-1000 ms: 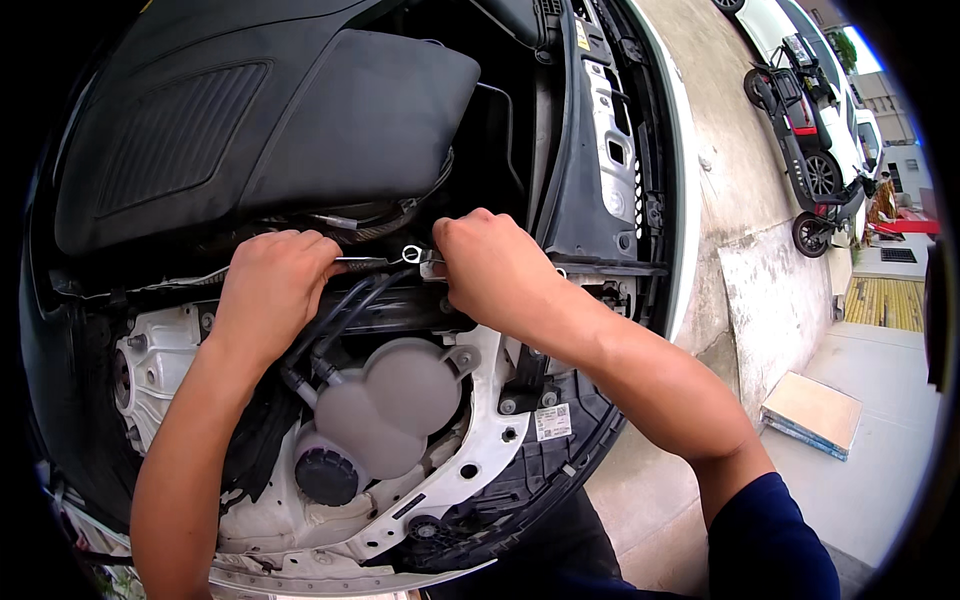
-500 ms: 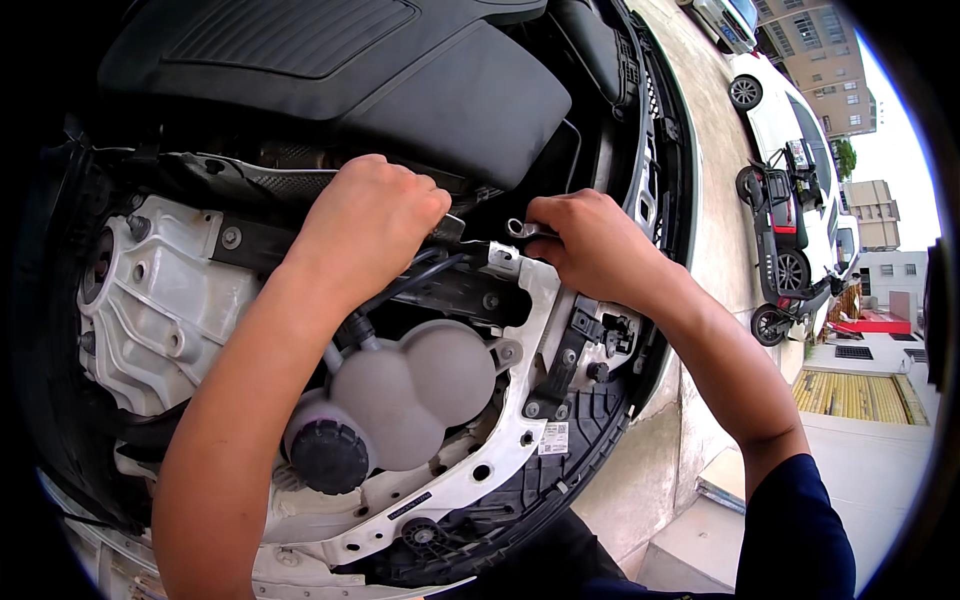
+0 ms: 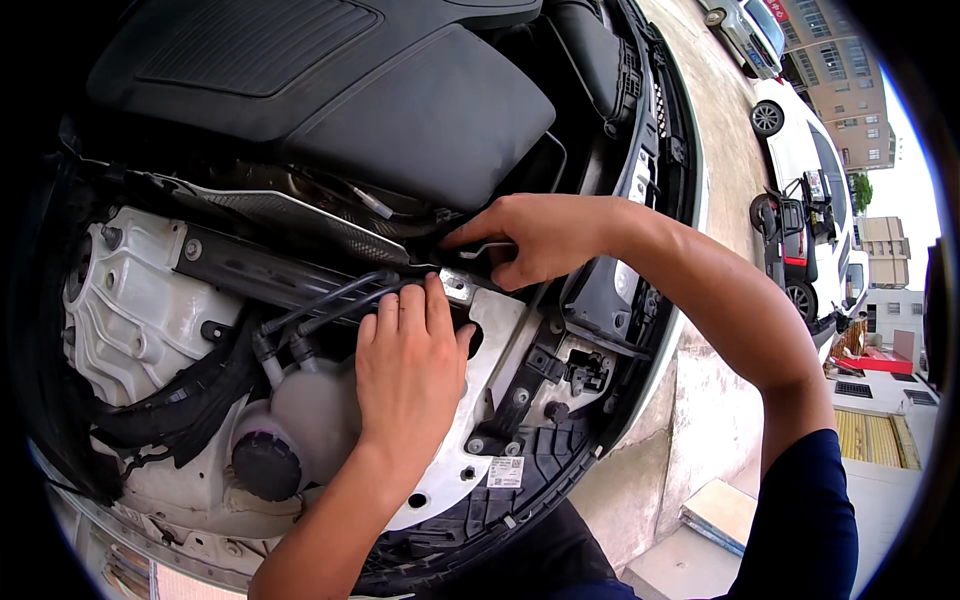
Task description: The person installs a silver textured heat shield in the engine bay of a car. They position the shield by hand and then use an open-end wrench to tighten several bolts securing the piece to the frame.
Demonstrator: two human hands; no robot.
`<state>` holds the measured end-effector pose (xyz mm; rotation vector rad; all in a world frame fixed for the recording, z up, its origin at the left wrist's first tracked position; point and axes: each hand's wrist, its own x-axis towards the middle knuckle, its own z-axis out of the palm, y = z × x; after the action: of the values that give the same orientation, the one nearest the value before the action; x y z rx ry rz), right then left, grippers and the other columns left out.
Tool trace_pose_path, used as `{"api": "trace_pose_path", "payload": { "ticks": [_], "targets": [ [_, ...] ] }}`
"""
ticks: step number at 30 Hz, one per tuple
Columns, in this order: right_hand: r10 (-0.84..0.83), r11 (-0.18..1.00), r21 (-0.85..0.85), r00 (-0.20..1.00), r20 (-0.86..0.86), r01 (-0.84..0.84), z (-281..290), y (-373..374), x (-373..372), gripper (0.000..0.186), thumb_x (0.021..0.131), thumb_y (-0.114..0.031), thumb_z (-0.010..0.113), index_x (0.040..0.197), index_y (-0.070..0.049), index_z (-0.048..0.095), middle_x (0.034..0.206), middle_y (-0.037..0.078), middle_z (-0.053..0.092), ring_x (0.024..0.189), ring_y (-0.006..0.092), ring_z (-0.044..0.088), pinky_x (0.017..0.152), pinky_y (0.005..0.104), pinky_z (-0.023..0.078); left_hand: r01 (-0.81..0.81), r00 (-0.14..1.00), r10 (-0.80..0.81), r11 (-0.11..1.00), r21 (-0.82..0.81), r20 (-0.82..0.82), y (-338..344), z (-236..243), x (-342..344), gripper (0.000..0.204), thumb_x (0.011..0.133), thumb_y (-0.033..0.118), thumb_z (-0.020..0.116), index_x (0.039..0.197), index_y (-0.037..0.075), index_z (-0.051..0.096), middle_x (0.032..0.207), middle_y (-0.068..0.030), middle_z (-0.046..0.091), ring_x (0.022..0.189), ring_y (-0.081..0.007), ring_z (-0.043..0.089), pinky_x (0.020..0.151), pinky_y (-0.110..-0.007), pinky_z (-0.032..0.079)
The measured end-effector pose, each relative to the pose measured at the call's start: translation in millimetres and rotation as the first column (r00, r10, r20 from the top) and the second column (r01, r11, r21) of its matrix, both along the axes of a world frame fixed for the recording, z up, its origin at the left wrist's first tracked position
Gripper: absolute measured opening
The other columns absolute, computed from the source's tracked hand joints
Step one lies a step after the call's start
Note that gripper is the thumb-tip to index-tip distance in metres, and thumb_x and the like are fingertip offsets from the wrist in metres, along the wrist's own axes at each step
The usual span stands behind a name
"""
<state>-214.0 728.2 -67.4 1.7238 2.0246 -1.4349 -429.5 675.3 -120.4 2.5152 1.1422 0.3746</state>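
— Under the open hood, what is the biggest thing?

— It is the big black engine cover. It fills the top. Below it sits a long dark metal bar that runs from left to right, with two black hoses across it.

— And lower down?

— A pale plastic tank with a dark round cap. A white metal bracket sits just right of it.

— Where are the hands?

— My left hand lies flat on the tank and bracket. Its fingers point up and touch the bar. It holds nothing.

— And the other one?

— My right hand is higher and to the right. Its grip is closed around a thin shiny tool.

— Which way does the tool lie?

— It lies mostly left to right, like the bar. Its tip points left, at the dark gap under the cover. I cannot see the tip itself.

— Which hand is nearer that spot?

— The right one. The left fingers are just below it.

— Is there room to move?

— Not much. The cover is close above and the bar close below. Out to the right it is open.
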Motion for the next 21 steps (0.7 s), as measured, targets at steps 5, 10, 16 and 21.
{"api": "trace_pose_path", "payload": {
  "ticks": [5,10,16,21],
  "targets": [
    [0.172,0.984,0.043,0.984,0.037,-0.174,-25.7,14.0,5.6,0.038,0.078,-0.017,0.061,0.107,0.006,0.068,0.076,0.020,0.067,0.071,0.0300,0.064,0.070,0.0385,0.051,-0.373,0.910,0.385,0.922,-0.103,0.152,-20.9,-21.5,38.1,0.043,0.091,0.031,0.068,0.114,-0.004,0.064,0.094,-0.0128,0.062,0.083,-0.0325,0.065,0.069,-0.043,0.049],
    [0.221,0.975,0.015,0.974,-0.041,-0.221,-38.6,17.8,5.2,0.031,0.083,-0.023,0.067,0.090,0.007,0.066,0.071,0.018,0.065,0.063,0.0283,0.062,0.064,0.0383,0.051,-0.569,0.784,0.618,0.756,-0.324,0.065,-19.0,-7.0,52.0,0.028,0.088,0.026,0.071,0.103,0.004,0.066,0.085,-0.0083,0.069,0.074,-0.0273,0.066,0.066,-0.040,0.049],
    [0.016,0.999,-0.027,0.952,-0.306,-0.025,-24.8,15.0,9.0,0.023,0.089,-0.016,0.072,0.084,0.005,0.066,0.066,0.011,0.062,0.051,0.0177,0.053,0.054,0.0324,0.046,-0.458,0.815,0.550,0.804,-0.378,0.181,-22.6,-12.7,41.7,0.020,0.088,0.011,0.066,0.106,0.004,0.066,0.089,-0.0087,0.070,0.074,-0.0250,0.067,0.068,-0.037,0.049],
    [0.253,0.942,0.275,0.944,-0.211,-0.191,-30.3,7.8,5.8,0.025,0.086,-0.020,0.074,0.085,0.004,0.069,0.068,0.021,0.062,0.065,0.0365,0.060,0.064,0.0405,0.048,-0.476,0.798,0.565,0.803,-0.358,0.207,-23.4,-11.1,39.9,0.018,0.089,0.007,0.061,0.107,0.005,0.065,0.091,-0.0087,0.069,0.079,-0.0298,0.066,0.072,-0.040,0.049]
  ]
}}
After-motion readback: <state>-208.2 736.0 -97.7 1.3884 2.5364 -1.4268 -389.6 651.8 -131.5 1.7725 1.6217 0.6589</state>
